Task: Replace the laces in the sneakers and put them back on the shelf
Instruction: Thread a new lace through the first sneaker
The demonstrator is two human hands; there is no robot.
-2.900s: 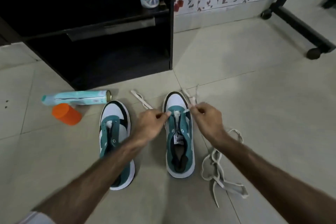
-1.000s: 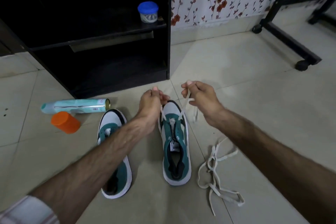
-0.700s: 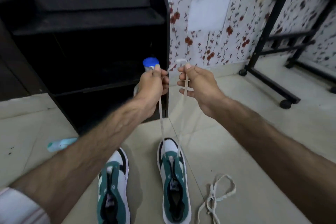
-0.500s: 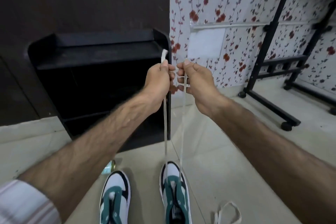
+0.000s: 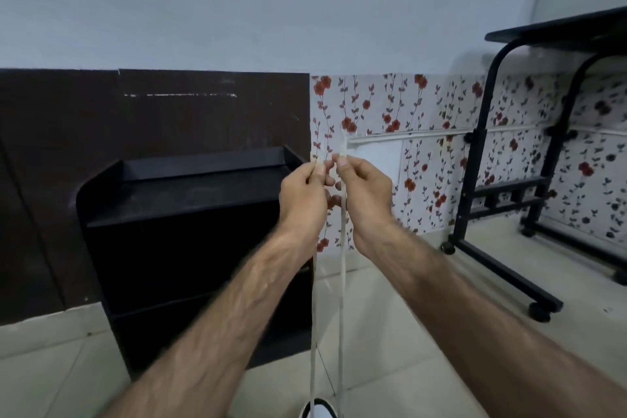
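The white lace (image 5: 342,282) is seen as two nearly parallel strands stretched taut, their long axis running almost straight up and down from the sneaker (image 5: 319,412), of which only the white toe shows at the near bottom edge of the view, to the two raised hands in the middle of the scene. The strands are drawn close together at the top and lie only slightly apart lower down; the left strand is partly hidden behind the left forearm. One end is pinched between the thumb and curled fingers of the left hand (image 5: 303,192), and the other is pinched in the same way by the right hand (image 5: 364,192), a short tip being left to stick up above the right fingers (image 5: 342,163). The hands are held level and almost touching, which is judged to be done so that the two ends can be compared and the lace evened out on both sides of the lowest eyelets before it is threaded further; the eyelets themselves are not shown. Much of the task is judged to remain. Behind the left hand a black shelf (image 5: 190,193) is stood against the dark wall panel, well apart from the sneaker; to the far right a black wheeled table (image 5: 488,159) is placed before the flowered wallpaper (image 5: 424,105), and pale floor tiles (image 5: 407,332) are spread beneath.
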